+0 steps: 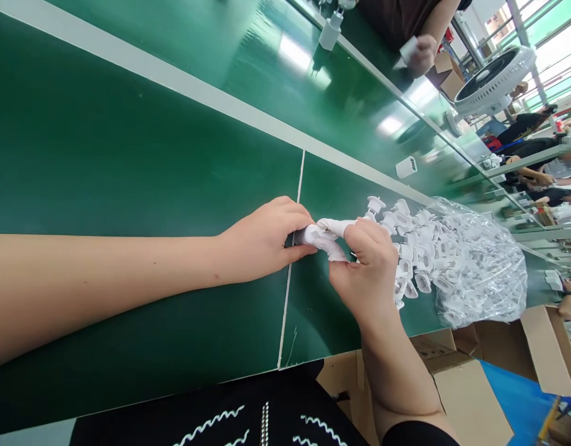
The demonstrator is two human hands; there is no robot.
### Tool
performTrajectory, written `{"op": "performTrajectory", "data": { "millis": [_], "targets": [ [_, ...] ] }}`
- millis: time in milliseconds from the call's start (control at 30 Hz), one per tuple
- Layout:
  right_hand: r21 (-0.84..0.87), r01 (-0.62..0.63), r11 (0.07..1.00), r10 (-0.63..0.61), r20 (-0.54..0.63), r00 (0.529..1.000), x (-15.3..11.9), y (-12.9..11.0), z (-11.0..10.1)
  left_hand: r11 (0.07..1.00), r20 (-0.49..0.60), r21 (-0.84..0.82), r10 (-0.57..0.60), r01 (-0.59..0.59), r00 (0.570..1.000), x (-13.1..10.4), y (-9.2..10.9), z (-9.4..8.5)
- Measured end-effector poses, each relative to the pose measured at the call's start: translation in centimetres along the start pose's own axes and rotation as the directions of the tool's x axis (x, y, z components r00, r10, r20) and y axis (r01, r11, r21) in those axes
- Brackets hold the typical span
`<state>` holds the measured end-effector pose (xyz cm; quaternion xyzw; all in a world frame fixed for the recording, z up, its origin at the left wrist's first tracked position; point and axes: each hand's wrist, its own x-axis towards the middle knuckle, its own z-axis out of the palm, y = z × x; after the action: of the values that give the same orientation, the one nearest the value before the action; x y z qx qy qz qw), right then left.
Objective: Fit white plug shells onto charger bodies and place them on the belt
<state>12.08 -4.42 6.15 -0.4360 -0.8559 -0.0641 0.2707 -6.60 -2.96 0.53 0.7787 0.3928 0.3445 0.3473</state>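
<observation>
My left hand (285, 238) reaches in from the left, with thumb and fingers closed on one end of a small pale part (301, 237). Most of that part is hidden between the fingers, so its exact kind does not show. From the right, my right hand (369, 266) pinches at the same part; its thumb and forefinger are wrapped in white finger covers (329, 238). Both hands meet low over the green table (174, 161). Just beyond my right hand lies a heap of small white plastic parts (418, 248), each with a flared, hollow end.
A clear plastic bag (485, 266) spills the heap at the right. One white piece (406, 167) lies on the shiny green belt (267, 80). Cardboard boxes (475, 390) stand below the table edge. Across, a co-worker's hand (422, 56) holds something white near a fan (496, 80).
</observation>
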Motion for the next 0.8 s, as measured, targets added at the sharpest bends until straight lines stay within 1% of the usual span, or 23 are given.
{"op": "performTrajectory", "data": {
  "millis": [100,167,200,267,333,367,433,533,633,700,800],
  "targets": [
    [0.045,-0.048,0.998,0.049,-0.022,0.999,-0.4,0.3,0.5,0.999,-0.033,0.001,-0.033,0.033,0.999,0.1,0.2,0.3],
    [0.152,-0.122,0.981,0.129,-0.034,0.991,-0.8,0.7,1.0,0.999,-0.038,0.002,-0.044,0.044,0.998,0.1,0.3,0.4],
    [0.242,-0.175,0.954,0.184,-0.017,0.983,-1.0,0.9,1.2,0.999,-0.036,-0.002,-0.045,0.045,0.998,0.1,0.3,0.3],
    [0.437,-0.267,0.859,0.260,0.078,0.962,-1.3,1.3,1.6,0.998,-0.038,-0.028,-0.053,0.052,0.998,-0.1,0.4,0.1],
    [0.565,-0.309,0.765,0.254,0.177,0.951,-1.5,1.6,1.8,0.995,-0.060,-0.075,-0.067,0.062,0.996,-0.3,0.5,-0.2],
    [0.594,-0.307,0.744,0.235,0.198,0.952,-1.5,1.6,1.7,0.993,-0.075,-0.104,-0.064,0.056,0.995,-0.4,0.5,-0.4],
    [0.603,-0.282,0.746,0.214,0.184,0.959,-1.4,1.4,1.4,0.985,-0.104,-0.173,-0.025,0.006,0.994,-0.6,0.8,-0.6],
    [0.582,-0.223,0.782,0.205,0.097,0.974,-1.3,1.0,0.9,0.959,-0.121,-0.260,0.085,-0.114,0.989,-1.0,1.2,-1.0],
    [0.566,-0.156,0.809,0.181,0.013,0.983,-1.3,0.6,0.6,0.931,-0.113,-0.311,0.163,-0.191,0.980,-1.2,1.5,-1.4],
    [0.553,-0.115,0.825,0.155,-0.026,0.988,-1.4,0.5,0.6,0.923,-0.080,-0.329,0.185,-0.201,0.979,-1.3,1.7,-1.7],
    [0.527,-0.063,0.848,0.119,-0.072,0.990,-1.4,0.3,0.6,0.918,-0.056,-0.353,0.170,-0.179,0.984,-1.4,1.9,-1.9]
  ]
}}
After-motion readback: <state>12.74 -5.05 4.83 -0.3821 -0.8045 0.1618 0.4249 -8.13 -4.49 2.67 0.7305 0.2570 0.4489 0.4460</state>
